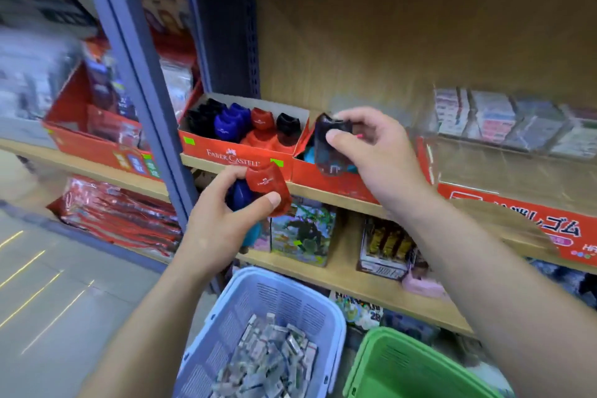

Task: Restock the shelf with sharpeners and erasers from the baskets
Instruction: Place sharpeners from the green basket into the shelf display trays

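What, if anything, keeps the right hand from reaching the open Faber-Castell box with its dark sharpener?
Nothing visible, so probably yes: the right hand, pinching the dark sharpener, is just beside the Faber-Castell box, whose top is open, with nothing between them.

"faber-castell" on red box (pixel 232 157) and red sharpener (pixel 266 192).

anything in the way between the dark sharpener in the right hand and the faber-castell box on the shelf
Nothing visible blocks it. The right hand pinches the dark sharpener just right of the open-topped Faber-Castell box; only that box's side flap lies between them. The left hand, holding a red sharpener, is lower.
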